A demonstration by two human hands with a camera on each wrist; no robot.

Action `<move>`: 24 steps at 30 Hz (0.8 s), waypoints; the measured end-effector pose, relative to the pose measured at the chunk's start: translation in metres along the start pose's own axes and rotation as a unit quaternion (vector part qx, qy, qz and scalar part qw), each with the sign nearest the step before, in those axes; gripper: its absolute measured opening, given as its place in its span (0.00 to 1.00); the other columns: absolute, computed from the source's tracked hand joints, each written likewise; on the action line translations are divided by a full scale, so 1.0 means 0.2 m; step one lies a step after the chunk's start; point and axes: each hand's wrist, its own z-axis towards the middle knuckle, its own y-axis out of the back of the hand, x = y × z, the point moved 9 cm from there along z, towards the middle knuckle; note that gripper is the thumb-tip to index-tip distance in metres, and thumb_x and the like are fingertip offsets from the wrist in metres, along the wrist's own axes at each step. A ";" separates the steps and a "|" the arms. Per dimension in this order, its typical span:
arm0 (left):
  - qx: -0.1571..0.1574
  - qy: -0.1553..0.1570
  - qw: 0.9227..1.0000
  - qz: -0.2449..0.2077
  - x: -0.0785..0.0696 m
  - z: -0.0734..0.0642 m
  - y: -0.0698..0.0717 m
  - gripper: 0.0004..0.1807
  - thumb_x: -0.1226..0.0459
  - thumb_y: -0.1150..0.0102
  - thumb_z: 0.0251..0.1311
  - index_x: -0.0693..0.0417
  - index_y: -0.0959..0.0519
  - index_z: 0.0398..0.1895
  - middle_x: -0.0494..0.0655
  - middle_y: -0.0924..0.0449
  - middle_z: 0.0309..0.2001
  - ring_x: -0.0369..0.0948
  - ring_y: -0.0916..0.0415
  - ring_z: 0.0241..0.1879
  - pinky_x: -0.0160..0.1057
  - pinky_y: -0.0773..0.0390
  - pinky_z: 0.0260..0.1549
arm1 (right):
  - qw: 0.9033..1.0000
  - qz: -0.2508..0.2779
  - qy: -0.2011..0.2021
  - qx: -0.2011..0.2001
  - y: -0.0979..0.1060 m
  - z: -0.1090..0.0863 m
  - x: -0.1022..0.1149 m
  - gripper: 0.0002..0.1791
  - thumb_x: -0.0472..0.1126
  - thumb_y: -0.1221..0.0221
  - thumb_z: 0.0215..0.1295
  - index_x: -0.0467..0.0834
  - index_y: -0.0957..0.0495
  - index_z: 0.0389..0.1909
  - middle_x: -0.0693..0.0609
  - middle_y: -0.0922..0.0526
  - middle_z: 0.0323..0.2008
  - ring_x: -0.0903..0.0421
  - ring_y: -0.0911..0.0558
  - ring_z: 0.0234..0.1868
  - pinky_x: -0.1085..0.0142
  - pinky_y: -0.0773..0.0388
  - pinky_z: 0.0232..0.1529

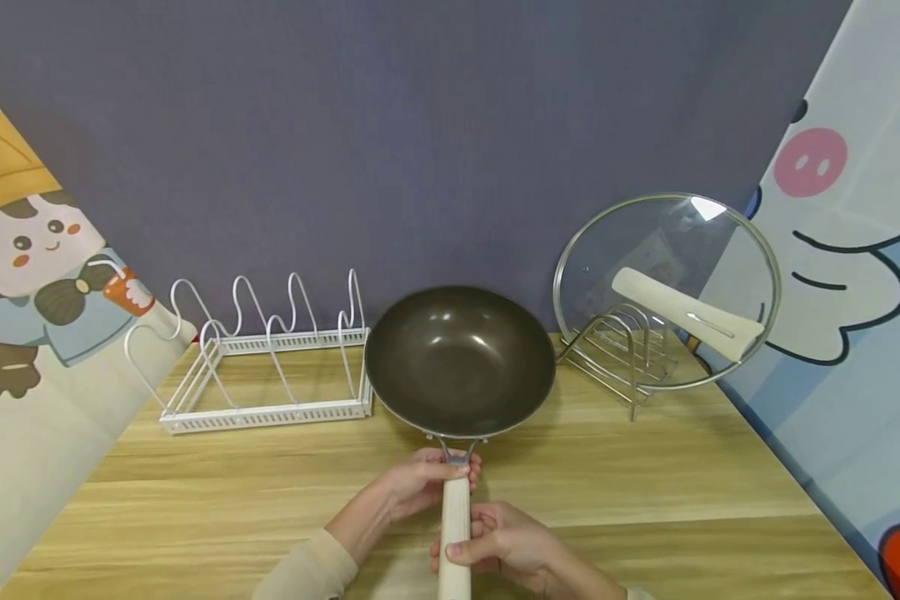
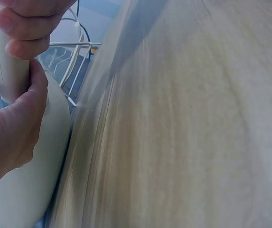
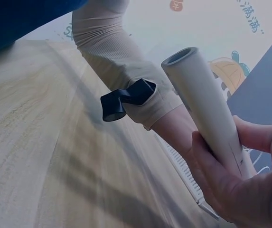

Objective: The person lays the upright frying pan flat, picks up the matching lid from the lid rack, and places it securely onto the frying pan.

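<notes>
- Table (image 1: 645, 500): wooden, reaching under the white rack (image 1: 270, 414) and out on its near side; whether the pan rests on it or hangs just above, I cannot tell, so any sideways shift is best made with a slight lift to spare the pan's base.
- Pan (image 1: 457, 367): just right of the white rack, dark inside facing up, handle toward the person. Its rim looks very close to the rack's right end, so a move that way would probably want height first; hold the bowl level, as its weight likely pulls the far side down.
- Lid (image 1: 678, 312): glass, upright with some tilt, well to the right of the white rack. A wide swing of the pan could knock it.
- Wire stand (image 1: 632, 375): under the lid, also well right of the white rack; its near wire seems to come right up to the pan's rim, so mind that side too.
- Right hand (image 1: 513, 537): to the near right of the white rack, gripping the handle (image 1: 456, 512) farther back, thumb on top; good for steering.
- Left hand (image 1: 420, 482): nearer the white rack, holding the handle's front, thumb above and fingers beneath; it should bear most of the weight.
</notes>
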 end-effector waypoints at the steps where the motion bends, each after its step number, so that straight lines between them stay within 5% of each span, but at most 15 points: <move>1: 0.000 0.002 1.000 -0.005 0.00 0.00 0.00 0.16 0.68 0.49 0.64 0.65 0.30 0.53 0.39 0.21 0.40 0.33 0.23 0.42 0.31 0.24 0.53 | 1.000 0.001 -0.001 0.001 -0.01 0.00 0.01 0.13 0.37 0.38 0.60 0.39 0.24 0.45 0.58 0.13 0.37 0.61 0.14 0.43 0.64 0.18 0.52; 11: -0.009 0.013 0.999 -0.037 -0.02 0.01 0.00 0.18 0.66 0.53 0.68 0.66 0.32 0.57 0.41 0.23 0.46 0.32 0.24 0.46 0.29 0.24 0.55 | 1.000 0.013 0.006 0.018 -0.02 0.00 0.08 0.11 0.37 0.40 0.62 0.41 0.24 0.45 0.56 0.13 0.40 0.61 0.15 0.45 0.67 0.18 0.52; 18: -0.056 0.034 0.998 -0.010 -0.02 -0.01 0.02 0.26 0.66 0.53 0.68 0.75 0.38 0.63 0.46 0.22 0.51 0.36 0.23 0.52 0.35 0.25 0.60 | 1.000 0.015 0.002 0.025 -0.02 -0.01 0.08 0.10 0.38 0.40 0.63 0.43 0.24 0.45 0.57 0.13 0.40 0.62 0.15 0.45 0.67 0.18 0.52; 24: -0.082 0.051 0.994 -0.043 -0.03 -0.02 0.00 0.25 0.66 0.55 0.69 0.76 0.40 0.64 0.48 0.20 0.48 0.37 0.21 0.50 0.38 0.26 0.63 | 0.999 0.029 0.000 0.032 -0.02 -0.01 0.08 0.10 0.37 0.42 0.65 0.42 0.26 0.46 0.55 0.14 0.42 0.61 0.16 0.46 0.68 0.19 0.53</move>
